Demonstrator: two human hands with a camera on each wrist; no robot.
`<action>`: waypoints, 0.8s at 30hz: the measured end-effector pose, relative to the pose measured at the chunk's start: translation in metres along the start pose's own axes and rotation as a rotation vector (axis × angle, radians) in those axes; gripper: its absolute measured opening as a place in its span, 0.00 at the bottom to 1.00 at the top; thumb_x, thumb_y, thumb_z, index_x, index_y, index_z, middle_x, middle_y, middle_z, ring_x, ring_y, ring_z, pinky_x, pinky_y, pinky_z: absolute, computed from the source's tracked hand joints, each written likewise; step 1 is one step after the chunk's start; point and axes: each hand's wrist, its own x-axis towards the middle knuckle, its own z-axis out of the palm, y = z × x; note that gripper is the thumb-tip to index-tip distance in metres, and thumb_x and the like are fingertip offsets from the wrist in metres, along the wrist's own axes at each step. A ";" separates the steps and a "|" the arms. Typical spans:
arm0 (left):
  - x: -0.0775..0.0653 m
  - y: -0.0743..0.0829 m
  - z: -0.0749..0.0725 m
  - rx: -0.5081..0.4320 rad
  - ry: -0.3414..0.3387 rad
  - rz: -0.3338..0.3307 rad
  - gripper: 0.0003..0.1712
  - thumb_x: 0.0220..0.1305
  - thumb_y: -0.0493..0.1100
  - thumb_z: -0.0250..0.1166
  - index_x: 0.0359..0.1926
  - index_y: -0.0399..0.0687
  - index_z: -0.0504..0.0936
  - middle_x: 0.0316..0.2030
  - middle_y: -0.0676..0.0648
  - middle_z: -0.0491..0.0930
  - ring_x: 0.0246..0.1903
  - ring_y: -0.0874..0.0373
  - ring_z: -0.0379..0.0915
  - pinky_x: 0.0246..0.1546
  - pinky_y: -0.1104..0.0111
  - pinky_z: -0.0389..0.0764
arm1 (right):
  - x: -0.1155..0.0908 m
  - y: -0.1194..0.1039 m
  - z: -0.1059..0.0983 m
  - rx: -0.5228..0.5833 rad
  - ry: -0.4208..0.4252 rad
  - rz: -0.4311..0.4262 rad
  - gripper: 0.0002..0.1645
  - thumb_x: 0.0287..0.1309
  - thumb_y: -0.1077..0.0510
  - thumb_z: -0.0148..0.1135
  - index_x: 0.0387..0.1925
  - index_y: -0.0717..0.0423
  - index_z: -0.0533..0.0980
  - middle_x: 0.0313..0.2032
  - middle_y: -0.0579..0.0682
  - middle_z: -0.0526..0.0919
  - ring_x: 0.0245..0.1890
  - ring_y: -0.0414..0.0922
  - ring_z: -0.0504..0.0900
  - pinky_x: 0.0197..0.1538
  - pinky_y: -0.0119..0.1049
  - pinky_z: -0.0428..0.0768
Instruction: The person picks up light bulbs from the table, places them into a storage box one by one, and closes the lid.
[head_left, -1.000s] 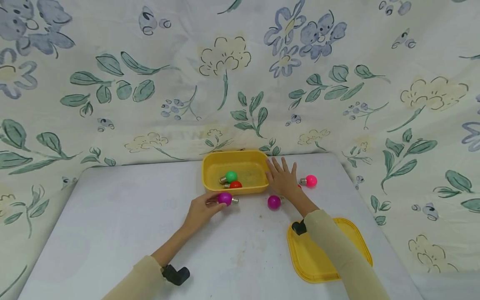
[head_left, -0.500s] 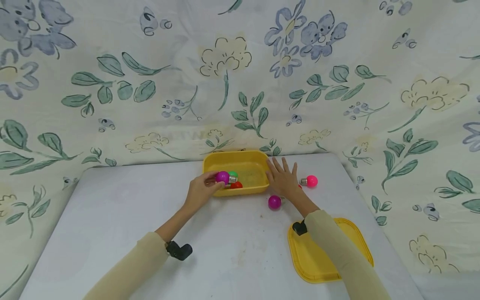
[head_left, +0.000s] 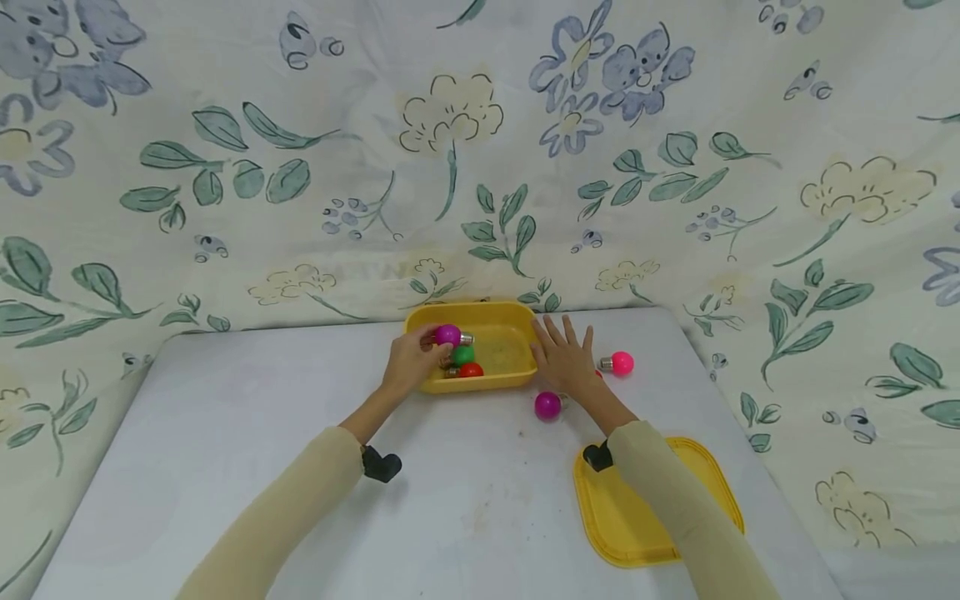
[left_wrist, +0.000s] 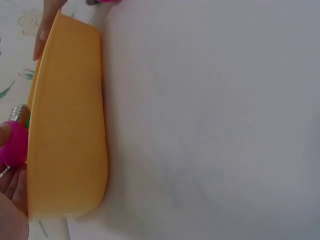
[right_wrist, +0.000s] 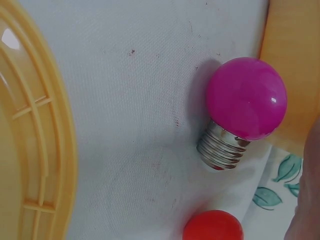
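Observation:
A purple light bulb (head_left: 447,335) with a silver screw base is pinched between the thumb and fingers of my left hand (head_left: 409,362), over the left part of the yellow container (head_left: 510,380). Just below it, a green bulb (head_left: 463,355) and a red bulb (head_left: 471,370) lie inside the container. My right hand (head_left: 566,363) rests with spread, straight fingers at the container's right end. In the left wrist view the held purple bulb (left_wrist: 15,145) shows beyond the container wall (left_wrist: 70,120). Close to my right wrist lies another purple bulb (right_wrist: 247,98) on the table.
A pink bulb (head_left: 622,363) lies right of my right hand. A red bulb (right_wrist: 214,227) is mostly hidden behind that hand in the head view. The yellow lid (head_left: 622,533) lies under my right forearm. Patterned cloth (head_left: 337,167) hangs behind the table.
My left hand has lifted the purple bulb from in front of the container, over its front rim and further back above the inside. The right hand has stayed in place.

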 end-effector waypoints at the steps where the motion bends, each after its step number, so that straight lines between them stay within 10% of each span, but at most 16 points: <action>1: 0.002 -0.001 0.000 0.006 -0.002 -0.003 0.27 0.68 0.40 0.66 0.63 0.30 0.74 0.54 0.33 0.80 0.54 0.42 0.77 0.55 0.57 0.78 | 0.000 0.000 0.000 0.002 0.000 0.000 0.36 0.78 0.39 0.26 0.80 0.43 0.41 0.78 0.49 0.43 0.77 0.58 0.36 0.70 0.68 0.35; 24: 0.029 0.001 0.013 0.245 -0.063 -0.069 0.24 0.71 0.41 0.63 0.61 0.29 0.73 0.56 0.33 0.78 0.53 0.42 0.75 0.57 0.53 0.76 | 0.002 0.003 0.002 0.009 -0.001 -0.002 0.36 0.77 0.38 0.26 0.80 0.42 0.40 0.78 0.49 0.42 0.77 0.57 0.35 0.70 0.67 0.32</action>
